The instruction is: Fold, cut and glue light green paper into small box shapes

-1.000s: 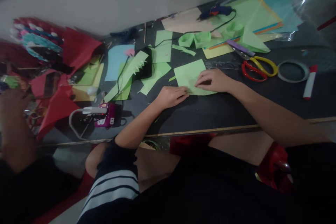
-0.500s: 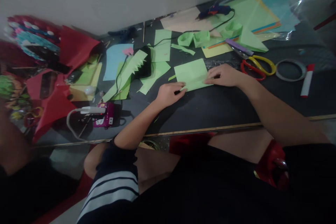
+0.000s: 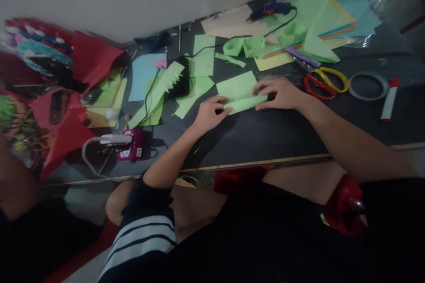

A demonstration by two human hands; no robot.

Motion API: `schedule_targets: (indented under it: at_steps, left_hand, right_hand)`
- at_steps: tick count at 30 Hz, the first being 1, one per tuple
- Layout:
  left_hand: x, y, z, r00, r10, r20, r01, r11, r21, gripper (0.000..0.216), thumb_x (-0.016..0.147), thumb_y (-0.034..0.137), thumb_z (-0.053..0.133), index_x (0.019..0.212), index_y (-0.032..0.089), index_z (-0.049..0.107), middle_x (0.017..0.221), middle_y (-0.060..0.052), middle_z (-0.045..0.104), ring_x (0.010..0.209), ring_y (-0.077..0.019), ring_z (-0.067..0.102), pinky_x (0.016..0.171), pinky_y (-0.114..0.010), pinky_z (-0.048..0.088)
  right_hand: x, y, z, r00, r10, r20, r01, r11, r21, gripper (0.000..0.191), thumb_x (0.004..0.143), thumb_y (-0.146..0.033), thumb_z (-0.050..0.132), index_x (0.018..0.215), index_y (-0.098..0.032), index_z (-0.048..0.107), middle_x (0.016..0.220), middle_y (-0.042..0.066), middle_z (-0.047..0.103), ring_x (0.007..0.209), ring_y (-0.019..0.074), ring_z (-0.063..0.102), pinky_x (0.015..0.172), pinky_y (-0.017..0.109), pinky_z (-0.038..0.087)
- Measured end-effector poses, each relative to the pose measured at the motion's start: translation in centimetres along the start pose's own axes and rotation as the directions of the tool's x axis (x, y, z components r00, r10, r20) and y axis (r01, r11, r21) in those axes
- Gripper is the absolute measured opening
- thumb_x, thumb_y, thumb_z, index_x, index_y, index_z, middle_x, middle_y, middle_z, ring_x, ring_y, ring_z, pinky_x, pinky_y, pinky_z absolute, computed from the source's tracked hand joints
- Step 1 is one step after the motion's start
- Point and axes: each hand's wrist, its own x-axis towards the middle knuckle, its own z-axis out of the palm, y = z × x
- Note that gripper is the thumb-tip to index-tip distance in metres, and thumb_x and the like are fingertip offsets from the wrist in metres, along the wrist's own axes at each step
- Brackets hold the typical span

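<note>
A light green sheet of paper [image 3: 237, 86] lies on the dark table in front of me, its near edge raised and bent over. My left hand [image 3: 211, 114] pinches that near edge at the left corner, thumb below and fingers above. At the right end, my right hand [image 3: 277, 93] is closed on the same edge between thumb and fingers. Beyond the paper sit folded green paper loops [image 3: 244, 47] and a narrow green strip [image 3: 230, 59]. Scissors [image 3: 323, 83] with one red and one yellow handle rest to the right of my right hand.
A glue gun [image 3: 274, 9] lies at the back with its cord running left. Tape roll [image 3: 368, 86] and red-capped marker [image 3: 390, 99] are at right. A purple power adapter [image 3: 134, 145] stands at left. Another person's arm [image 3: 16, 181] shows at far left.
The near edge of the green paper has been lifted and bent over away from me. Both hands keep their grip at its ends; my right fingers have risen with the edge.
</note>
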Motion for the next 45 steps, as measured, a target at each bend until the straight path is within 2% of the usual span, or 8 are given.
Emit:
schedule_targets:
  at_steps: [6,19,29,33,36,39,41,45]
  left_hand:
    - [0.0,-0.1,0.0,0.999,0.013,-0.029,-0.013,1.0,0.004,0.046,0.095,0.035,0.068,0.054,0.021,0.053,0.112,-0.005,0.085,0.096,-0.0191,0.08,0.081,-0.032,0.066]
    - [-0.1,0.2,0.3,0.992,-0.122,0.033,0.114,0.976,0.187,0.036,0.097,0.036,0.072,0.065,0.02,0.068,0.129,-0.01,0.077,0.122,-0.0285,0.071,0.109,-0.049,0.059]
    - [-1.0,-0.1,0.0,0.995,-0.103,-0.001,0.1,0.966,0.238,0.041,0.096,0.049,0.072,0.067,0.02,0.072,0.135,-0.013,0.073,0.125,-0.0333,0.069,0.106,-0.054,0.062]
    - [-1.2,-0.4,-0.1,0.997,-0.055,-0.05,0.069,0.939,0.338,0.034,0.097,0.051,0.07,0.11,0.021,0.075,0.148,-0.017,0.066,0.141,-0.0383,0.06,0.113,-0.057,0.057]
    - [-1.3,0.3,-0.2,0.975,0.118,0.189,-0.175,0.93,0.323,0.046,0.107,0.028,0.049,0.152,0.024,0.055,0.163,-0.013,0.056,0.157,-0.0303,0.047,0.125,-0.052,0.047]
    - [-1.3,1.4,-0.6,0.852,0.202,0.482,-0.339,0.916,0.216,0.063,0.104,0.011,0.031,0.166,0.02,0.038,0.174,-0.011,0.042,0.164,-0.021,0.038,0.132,-0.043,0.039]
    - [-1.4,1.9,-0.9,0.808,0.185,0.56,-0.343,0.919,0.192,0.063,0.108,0.026,0.036,0.169,0.012,0.03,0.178,-0.016,0.031,0.167,-0.0236,0.029,0.136,-0.042,0.032]
    - [-1.4,2.4,-1.3,0.795,0.159,0.586,-0.329,0.924,0.195,0.093,0.105,0.069,0.043,0.17,0.006,0.024,0.178,-0.021,0.024,0.169,-0.0304,0.022,0.138,-0.044,0.025]
  right_hand:
    - [0.1,-0.3,0.7,0.976,0.216,-0.034,-0.218,0.974,-0.057,0.034,0.092,-0.055,0.07,0.082,-0.024,0.08,0.085,0.006,0.076,0.081,0.0241,0.067,0.078,0.038,0.05]
    - [-0.1,-0.5,0.4,0.942,0.329,-0.059,-0.333,0.942,-0.054,0.031,0.081,-0.054,0.083,0.091,-0.025,0.084,0.072,0.003,0.072,0.067,0.0208,0.065,0.07,0.039,0.051]
    - [0.9,-1.2,0.7,0.898,0.437,-0.051,-0.438,0.899,-0.015,0.029,0.073,-0.046,0.089,0.082,-0.025,0.071,0.068,0.003,0.072,0.064,0.0219,0.066,0.066,0.039,0.052]
    - [1.0,-0.6,1.1,0.918,0.384,-0.098,-0.387,0.922,-0.014,0.029,0.075,-0.045,0.087,0.088,-0.025,0.071,0.064,-0.001,0.069,0.058,0.0195,0.063,0.064,0.037,0.051]
    - [0.7,-0.6,1.3,0.927,0.348,-0.138,-0.352,0.936,-0.004,0.029,0.076,-0.039,0.085,0.099,-0.025,0.074,0.067,-0.001,0.07,0.059,0.0188,0.062,0.064,0.036,0.05]
    - [0.1,-1.0,1.3,0.903,0.395,-0.166,-0.4,0.917,0.007,0.031,0.077,-0.036,0.083,0.104,-0.024,0.076,0.07,0.0,0.07,0.061,0.019,0.062,0.066,0.036,0.051]
    - [-0.2,-1.2,1.4,0.895,0.407,-0.183,-0.414,0.91,-0.001,0.032,0.079,-0.036,0.082,0.108,-0.024,0.077,0.071,0.0,0.07,0.063,0.0194,0.062,0.068,0.037,0.051]
    - [-0.5,-0.9,1.3,0.896,0.38,-0.231,-0.403,0.913,-0.062,0.027,0.082,-0.039,0.08,0.106,-0.025,0.08,0.076,0.002,0.071,0.069,0.0213,0.064,0.075,0.039,0.053]
